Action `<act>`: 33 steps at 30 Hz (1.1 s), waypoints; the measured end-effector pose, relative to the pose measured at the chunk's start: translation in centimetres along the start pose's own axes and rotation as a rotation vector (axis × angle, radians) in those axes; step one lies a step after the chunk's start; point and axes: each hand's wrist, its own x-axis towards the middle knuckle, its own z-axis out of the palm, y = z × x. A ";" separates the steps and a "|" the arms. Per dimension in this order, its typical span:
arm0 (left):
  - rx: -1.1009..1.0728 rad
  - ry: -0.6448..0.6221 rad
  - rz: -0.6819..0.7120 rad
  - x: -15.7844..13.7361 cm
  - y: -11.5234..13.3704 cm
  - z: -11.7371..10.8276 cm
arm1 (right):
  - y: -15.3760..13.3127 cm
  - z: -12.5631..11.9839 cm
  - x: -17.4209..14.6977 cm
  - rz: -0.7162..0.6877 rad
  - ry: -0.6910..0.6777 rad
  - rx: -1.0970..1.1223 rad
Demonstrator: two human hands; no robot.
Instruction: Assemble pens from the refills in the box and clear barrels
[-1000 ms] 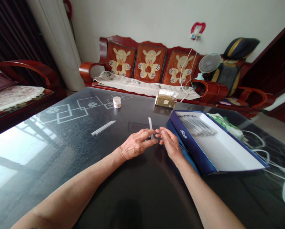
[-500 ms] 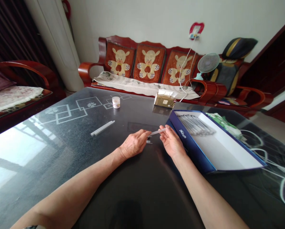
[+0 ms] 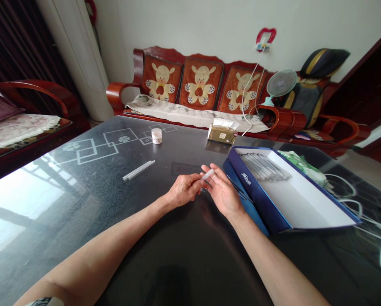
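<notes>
Over the dark table my left hand [image 3: 184,189] is closed, thumb and fingers pinching one end of a short translucent white tube [image 3: 207,174] that resembles a pen barrel. My right hand [image 3: 224,192] is turned palm up with its fingers stretched out and apart; the tube's far end lies against them. Small pale pieces on the table under the hands are mostly hidden. Several similar white tubes [image 3: 138,170] lie side by side left of my hands. Right of my right hand stands an open blue box [image 3: 257,191], with several clear, dark-tipped pens [image 3: 263,167] inside.
Thin dark rods [image 3: 241,190] lie on a blue surface beside the box. Farther back stand a small white jar [image 3: 156,136] and a tissue pack [image 3: 222,132]. A green-and-white bag [image 3: 301,167] and white cables [image 3: 352,204] are beyond the box. A wooden sofa [image 3: 120,93] stands behind the table.
My right hand has moved left, closer to my left hand, and its fingers have spread. The tube now points more steeply away. The view has shifted slightly.
</notes>
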 end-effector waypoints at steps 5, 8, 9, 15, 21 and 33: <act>0.457 0.173 0.088 -0.3 -0.5 1.0 | 1.0 0.6 -0.2 0.027 0.168 0.096; 0.675 0.116 0.049 -0.7 -0.4 1.6 | 1.6 1.2 -0.5 0.030 0.242 0.139; 0.731 0.105 0.035 -0.8 -0.4 1.7 | 1.7 1.3 -0.5 0.040 0.270 0.157; 0.868 0.105 0.034 -0.9 -0.7 1.7 | 2.3 1.5 -0.4 0.089 0.362 0.198; 0.684 0.142 0.056 -0.6 -0.9 1.8 | 2.6 1.4 -0.3 0.017 0.328 0.160; 0.307 0.260 -0.083 0.4 -2.5 -0.7 | 0.4 -4.5 1.5 -0.426 0.328 -0.826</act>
